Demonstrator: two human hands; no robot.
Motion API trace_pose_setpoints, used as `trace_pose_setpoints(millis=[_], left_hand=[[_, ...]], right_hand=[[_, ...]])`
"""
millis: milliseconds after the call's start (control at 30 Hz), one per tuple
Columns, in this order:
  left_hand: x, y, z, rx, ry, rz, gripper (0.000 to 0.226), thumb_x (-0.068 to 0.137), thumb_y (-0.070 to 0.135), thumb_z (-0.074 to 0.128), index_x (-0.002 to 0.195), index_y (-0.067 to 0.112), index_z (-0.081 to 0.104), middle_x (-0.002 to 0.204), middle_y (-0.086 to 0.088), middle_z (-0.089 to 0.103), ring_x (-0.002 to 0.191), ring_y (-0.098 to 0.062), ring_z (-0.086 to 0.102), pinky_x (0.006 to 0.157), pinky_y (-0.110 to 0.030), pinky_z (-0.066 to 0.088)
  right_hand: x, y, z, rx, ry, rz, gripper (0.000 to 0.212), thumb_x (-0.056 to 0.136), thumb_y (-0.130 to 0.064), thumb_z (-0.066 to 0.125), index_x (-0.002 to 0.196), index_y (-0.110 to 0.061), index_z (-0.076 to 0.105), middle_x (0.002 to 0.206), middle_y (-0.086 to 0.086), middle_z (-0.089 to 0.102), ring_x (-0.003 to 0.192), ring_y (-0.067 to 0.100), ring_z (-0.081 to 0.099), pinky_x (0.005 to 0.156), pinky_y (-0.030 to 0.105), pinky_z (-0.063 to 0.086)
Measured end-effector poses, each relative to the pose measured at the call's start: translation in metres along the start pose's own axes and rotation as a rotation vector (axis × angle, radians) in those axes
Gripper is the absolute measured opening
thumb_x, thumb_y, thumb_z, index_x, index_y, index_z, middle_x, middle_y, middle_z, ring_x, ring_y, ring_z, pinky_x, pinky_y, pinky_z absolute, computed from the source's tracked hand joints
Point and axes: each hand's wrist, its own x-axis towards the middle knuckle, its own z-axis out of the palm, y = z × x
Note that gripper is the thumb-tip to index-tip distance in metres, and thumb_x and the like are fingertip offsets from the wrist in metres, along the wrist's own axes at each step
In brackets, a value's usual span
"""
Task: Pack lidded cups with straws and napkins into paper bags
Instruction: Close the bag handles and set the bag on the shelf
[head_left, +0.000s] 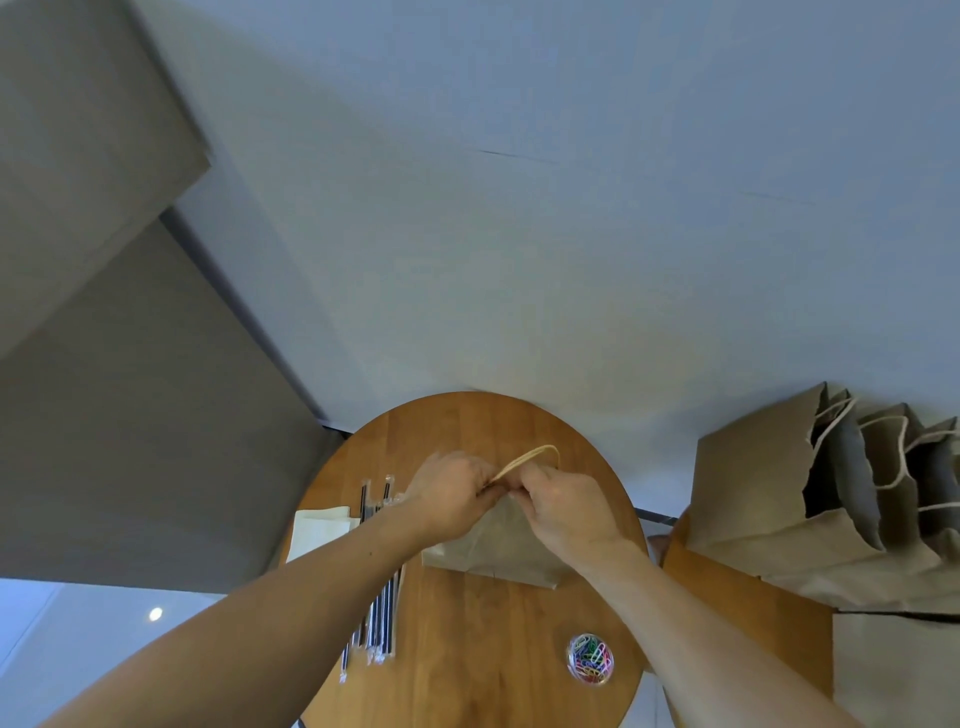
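A brown paper bag (498, 551) stands on the round wooden table (467, 649). My left hand (452, 493) and my right hand (563, 509) both pinch the bag's top edge, side by side, and its twisted paper handle (535, 454) loops up behind my fingers. Wrapped black straws (379, 618) lie in a row on the table's left side, partly under my left forearm. A stack of pale napkins (317, 530) sits at the left edge. No cup is visible; the bag's inside is hidden.
A clear round box of coloured paper clips (590, 659) sits near the table's front right. Several open brown paper bags (810, 488) with cord handles stand on a second wooden surface (737, 613) to the right. A white wall rises behind.
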Motion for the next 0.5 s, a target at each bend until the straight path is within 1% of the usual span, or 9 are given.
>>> trace_pose_setpoints(millis=[67,100,167,200,267,333,500], left_hand=[[0.000,0.001,0.002,-0.006,-0.008,-0.010,0.024,0.099,0.030,0.053,0.077,0.024,0.060,0.064,0.015,0.046,0.068,-0.013,0.046,0.065,-0.030,0.029],[0.000,0.001,0.003,-0.015,-0.006,-0.025,0.025,0.099,0.031,0.053,0.074,0.025,0.059,0.062,0.014,0.045,0.067,-0.013,0.046,0.062,-0.030,0.029],[-0.001,0.001,0.006,-0.038,0.014,-0.058,0.032,0.098,0.031,0.054,0.067,0.029,0.050,0.057,0.013,0.040,0.063,-0.014,0.046,0.055,-0.029,0.027],[-0.002,0.001,0.008,-0.053,0.021,-0.073,0.031,0.099,0.032,0.054,0.068,0.029,0.052,0.057,0.013,0.041,0.061,-0.014,0.047,0.053,-0.028,0.029],[-0.003,0.000,0.011,-0.080,0.026,-0.102,0.028,0.100,0.036,0.052,0.079,0.024,0.066,0.060,0.012,0.048,0.061,-0.013,0.051,0.054,-0.029,0.036],[-0.005,0.000,0.014,-0.099,0.034,-0.126,0.028,0.100,0.037,0.052,0.087,0.022,0.071,0.066,0.010,0.056,0.064,-0.013,0.055,0.056,-0.030,0.042],[-0.005,-0.001,0.018,-0.103,0.069,-0.148,0.024,0.099,0.037,0.052,0.094,0.026,0.073,0.075,0.010,0.065,0.067,-0.010,0.058,0.054,-0.022,0.035]], right_hand=[[0.001,0.000,0.001,-0.027,-0.033,0.029,0.026,0.103,-0.034,0.043,0.113,-0.018,0.060,0.098,0.000,0.070,0.085,0.021,0.067,0.073,0.038,0.052],[0.002,0.000,0.001,-0.033,-0.043,0.047,0.025,0.102,-0.035,0.043,0.113,-0.019,0.059,0.098,0.000,0.069,0.085,0.021,0.067,0.073,0.038,0.052],[0.005,-0.001,0.002,-0.041,-0.049,0.075,0.022,0.101,-0.034,0.045,0.112,-0.019,0.057,0.097,0.000,0.069,0.084,0.021,0.067,0.071,0.038,0.052],[0.005,-0.002,0.003,-0.045,-0.048,0.082,0.021,0.101,-0.034,0.046,0.111,-0.019,0.056,0.095,0.000,0.069,0.083,0.022,0.067,0.070,0.037,0.052],[0.006,-0.004,0.004,-0.053,-0.052,0.090,0.020,0.100,-0.034,0.048,0.110,-0.019,0.056,0.094,0.001,0.069,0.082,0.022,0.067,0.069,0.037,0.053],[0.007,-0.005,0.004,-0.053,-0.066,0.103,0.022,0.100,-0.036,0.049,0.111,-0.019,0.057,0.095,0.000,0.069,0.084,0.022,0.067,0.072,0.038,0.054],[0.009,-0.005,0.006,-0.050,-0.061,0.120,0.022,0.099,-0.038,0.051,0.110,-0.021,0.060,0.095,0.000,0.070,0.085,0.022,0.067,0.074,0.038,0.055]])
